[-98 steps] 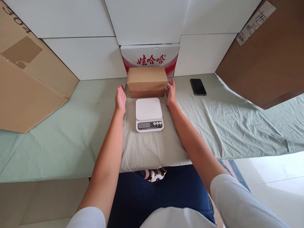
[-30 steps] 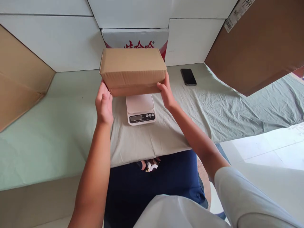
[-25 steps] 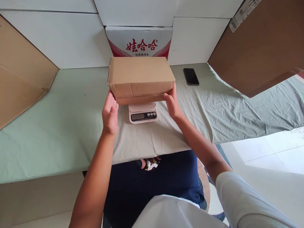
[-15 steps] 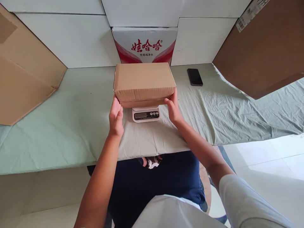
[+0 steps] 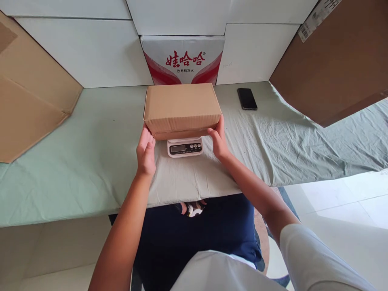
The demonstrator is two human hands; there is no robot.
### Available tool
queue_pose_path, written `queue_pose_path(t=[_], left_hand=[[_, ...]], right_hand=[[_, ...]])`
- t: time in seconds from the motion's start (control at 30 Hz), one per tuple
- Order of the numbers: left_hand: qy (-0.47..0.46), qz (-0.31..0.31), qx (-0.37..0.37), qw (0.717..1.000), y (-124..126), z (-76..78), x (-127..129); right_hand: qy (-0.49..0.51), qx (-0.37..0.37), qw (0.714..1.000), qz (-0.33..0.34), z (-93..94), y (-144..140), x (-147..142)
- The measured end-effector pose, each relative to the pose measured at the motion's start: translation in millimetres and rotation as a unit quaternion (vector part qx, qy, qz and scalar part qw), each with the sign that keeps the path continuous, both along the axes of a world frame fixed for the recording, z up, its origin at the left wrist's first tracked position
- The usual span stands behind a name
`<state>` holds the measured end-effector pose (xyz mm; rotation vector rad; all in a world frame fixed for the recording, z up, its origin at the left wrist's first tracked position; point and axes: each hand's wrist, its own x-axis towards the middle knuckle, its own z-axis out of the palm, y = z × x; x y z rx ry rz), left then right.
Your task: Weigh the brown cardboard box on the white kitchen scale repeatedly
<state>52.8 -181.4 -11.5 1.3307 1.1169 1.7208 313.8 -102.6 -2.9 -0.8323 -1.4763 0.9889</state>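
Both hands were on the cardboard box (image 5: pixel 182 108), one at each end. The left hand (image 5: pixel 146 150) was pressed flat against the box's near-left corner, fingers straight and together, thumb tucked alongside, so it was open and bracing rather than curled round anything. The right hand (image 5: pixel 217 138) mirrored it at the near-right corner, fingers reaching up along the end face and thumb along the lower front edge, clamping the box between the two palms. The box itself sat square over the white kitchen scale (image 5: pixel 184 147), long side facing the person, covering the weighing plate entirely; only the scale's front strip with its dark display and three round buttons showed below the box's near edge. Whether the box's full weight rested on the plate or was partly carried by the hands, the view could not settle. The scale stood on a grey-green cloth (image 5: pixel 291 141) spread wrinkled over the bench (image 5: pixel 75 169). Just behind the box, upright against the white wall panels, was a white carton with red lettering (image 5: pixel 182 60). A black phone (image 5: pixel 247 99) lay face up on the cloth, well apart to the right. A large flattened cardboard sheet (image 5: pixel 27 105) leaned at the far left, and a darker brown board (image 5: pixel 339 60) at the far right.
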Motion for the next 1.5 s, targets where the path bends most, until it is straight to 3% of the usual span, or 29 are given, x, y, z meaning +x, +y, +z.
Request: queue_pose_path(t=[0.3,0.43,0.57,0.67,1.0,1.5], left_hand=[[-0.009,-0.002,-0.001,1.0,-3,6.2,5],[-0.015,0.013,0.025,0.999,-2,0.6,1],[-0.01,0.052,0.04,0.998,1,-5.8,-9],[-0.009,0.042,0.028,0.999,1,-6.3,-10],[0.003,0.006,-0.005,1.0,-1,10.6,5],[0.005,0.01,-0.006,1.0,3,2.0,-8]], right_hand=[[0.0,0.002,1.0,-0.019,-5.4,1,-1],[0.016,0.001,1.0,-0.02,-4.6,0,0],[0.06,-0.003,0.996,-0.067,-5.9,7,8],[0.077,-0.006,0.993,-0.086,-7.6,15,14],[0.066,-0.051,0.996,0.028,-3.4,7,-2],[0.105,-0.044,0.993,-0.015,-13.4,19,1]])
